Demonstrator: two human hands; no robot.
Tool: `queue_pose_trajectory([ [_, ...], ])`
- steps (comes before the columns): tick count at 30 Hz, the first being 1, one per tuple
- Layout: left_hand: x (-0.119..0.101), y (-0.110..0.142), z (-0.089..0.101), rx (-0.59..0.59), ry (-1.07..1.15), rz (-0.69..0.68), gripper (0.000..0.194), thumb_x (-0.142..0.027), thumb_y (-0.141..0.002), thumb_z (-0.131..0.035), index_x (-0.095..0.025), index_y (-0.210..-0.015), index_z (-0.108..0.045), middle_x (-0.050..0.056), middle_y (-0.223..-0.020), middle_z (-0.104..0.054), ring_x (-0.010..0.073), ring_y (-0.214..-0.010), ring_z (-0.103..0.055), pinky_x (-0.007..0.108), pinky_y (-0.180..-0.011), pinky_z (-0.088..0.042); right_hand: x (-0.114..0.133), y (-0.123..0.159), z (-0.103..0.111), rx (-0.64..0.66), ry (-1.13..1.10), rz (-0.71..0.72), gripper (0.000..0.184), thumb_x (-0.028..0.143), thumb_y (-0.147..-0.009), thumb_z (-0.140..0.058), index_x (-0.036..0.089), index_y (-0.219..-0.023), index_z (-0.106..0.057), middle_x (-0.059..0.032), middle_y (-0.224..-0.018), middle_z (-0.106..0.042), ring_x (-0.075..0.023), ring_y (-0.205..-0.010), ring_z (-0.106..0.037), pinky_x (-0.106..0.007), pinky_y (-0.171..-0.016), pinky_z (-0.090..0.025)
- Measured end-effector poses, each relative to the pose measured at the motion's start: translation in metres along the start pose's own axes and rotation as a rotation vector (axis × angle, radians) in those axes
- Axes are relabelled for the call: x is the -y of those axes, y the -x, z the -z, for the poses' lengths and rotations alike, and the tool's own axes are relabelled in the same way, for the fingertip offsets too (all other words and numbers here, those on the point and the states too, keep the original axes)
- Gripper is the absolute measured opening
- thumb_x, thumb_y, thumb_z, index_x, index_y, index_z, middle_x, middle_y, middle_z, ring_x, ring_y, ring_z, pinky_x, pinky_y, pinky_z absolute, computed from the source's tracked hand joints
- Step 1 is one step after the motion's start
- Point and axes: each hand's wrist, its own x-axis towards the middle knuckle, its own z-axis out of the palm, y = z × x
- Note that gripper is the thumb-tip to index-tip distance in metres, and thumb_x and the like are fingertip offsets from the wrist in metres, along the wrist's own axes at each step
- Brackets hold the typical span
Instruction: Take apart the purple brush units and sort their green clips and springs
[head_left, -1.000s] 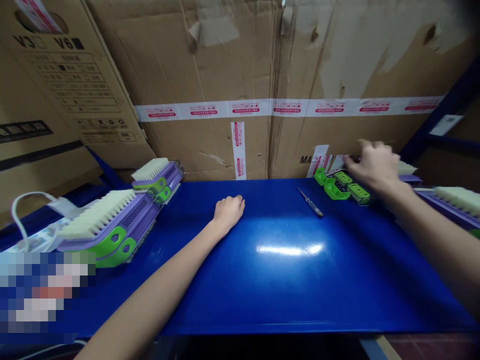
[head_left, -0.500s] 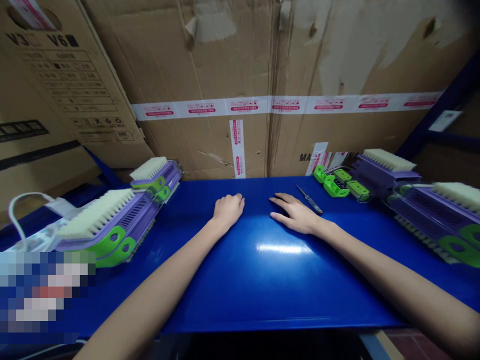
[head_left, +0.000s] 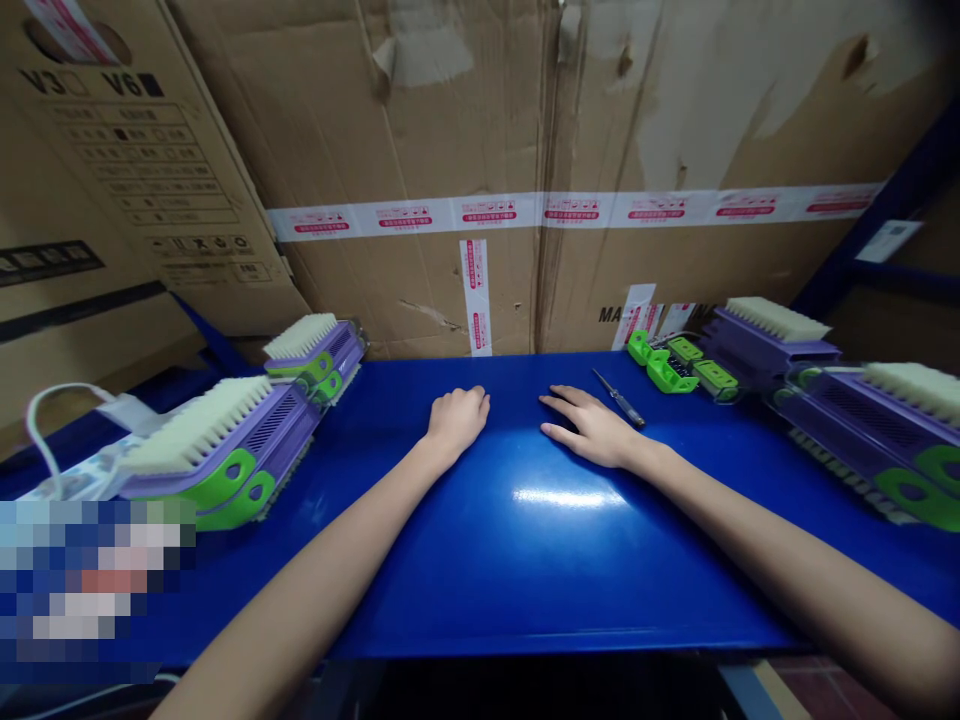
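My left hand (head_left: 457, 420) rests on the blue table (head_left: 525, 560) near its middle, fingers curled under into a loose fist with nothing visible in it. My right hand (head_left: 589, 425) lies flat beside it, fingers stretched out, holding nothing. A small screwdriver (head_left: 619, 399) lies just right of my right hand, apart from it. Green plastic parts (head_left: 675, 365) sit further right at the back.
Purple and green brush units with white bristles lie on the left (head_left: 217, 445) and back left (head_left: 315, 355), and on the right (head_left: 765, 340) and far right (head_left: 892, 425). Large cardboard boxes (head_left: 525, 170) form a wall behind the table. A white cable (head_left: 45, 420) loops at far left.
A second ago my right hand was at the green parts and purple brush on the right; it has since come back to lie flat at the table's middle. My left hand has stayed put.
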Motion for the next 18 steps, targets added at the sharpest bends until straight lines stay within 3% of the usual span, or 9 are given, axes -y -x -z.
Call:
queue_pose_trajectory([
  [4,0.001,0.000,-0.001,-0.007,-0.003,0.002,0.037,-0.036,-0.096,-0.031,-0.018,-0.103,-0.062,0.014,-0.095,-0.069,0.0293,-0.092,-0.067,0.038,-0.076,-0.049,0.000,0.000,0.001,-0.010,-0.019,0.007,0.060,0.054,-0.090,-0.042,0.014,-0.134,-0.053,-0.0187,-0.140,-0.047,-0.0317,-0.132,-0.042,-0.049,-0.110,-0.035],
  [7,0.002,0.000,-0.001,-0.010,-0.010,-0.002,0.037,-0.036,-0.096,-0.031,-0.018,-0.103,-0.062,0.014,-0.095,-0.069,0.0291,-0.092,-0.067,0.038,-0.075,-0.049,-0.003,0.000,0.017,-0.048,-0.042,0.062,0.057,0.052,-0.090,-0.043,0.016,-0.134,-0.052,-0.0171,-0.139,-0.049,-0.0301,-0.130,-0.045,-0.049,-0.107,-0.038],
  [11,0.001,0.000,0.000,-0.002,-0.013,-0.006,0.037,-0.035,-0.097,-0.031,-0.018,-0.104,-0.062,0.014,-0.095,-0.069,0.0290,-0.091,-0.067,0.038,-0.074,-0.049,-0.005,0.011,0.069,-0.298,-0.042,0.046,0.046,0.047,-0.091,-0.045,0.020,-0.126,-0.058,-0.0123,-0.125,-0.061,-0.0269,-0.117,-0.056,-0.045,-0.101,-0.045],
  [14,0.001,0.000,0.000,0.002,-0.011,-0.003,0.037,-0.035,-0.097,-0.030,-0.018,-0.104,-0.062,0.014,-0.095,-0.069,0.0290,-0.092,-0.067,0.037,-0.074,-0.049,-0.009,0.030,0.119,-0.534,0.015,-0.076,0.044,0.046,-0.088,-0.050,0.019,-0.122,-0.061,-0.0114,-0.117,-0.065,-0.0269,-0.109,-0.060,-0.044,-0.096,-0.047],
  [16,0.001,0.000,0.001,0.003,-0.009,0.001,0.037,-0.036,-0.097,-0.030,-0.018,-0.105,-0.062,0.014,-0.096,-0.069,0.0285,-0.092,-0.067,0.037,-0.075,-0.049,-0.019,0.048,0.148,-0.606,0.108,-0.195,0.048,0.050,-0.084,-0.054,0.020,-0.121,-0.062,-0.0118,-0.116,-0.065,-0.0285,-0.105,-0.061,-0.044,-0.092,-0.048],
  [18,0.000,0.000,0.001,0.004,-0.007,0.001,0.037,-0.035,-0.097,-0.030,-0.018,-0.105,-0.062,0.014,-0.096,-0.069,0.0281,-0.093,-0.067,0.037,-0.076,-0.049,-0.044,0.068,0.170,-0.588,0.220,-0.384,0.054,0.057,-0.082,-0.054,0.023,-0.124,-0.060,-0.0136,-0.118,-0.064,-0.0317,-0.109,-0.059,-0.047,-0.091,-0.047],
])
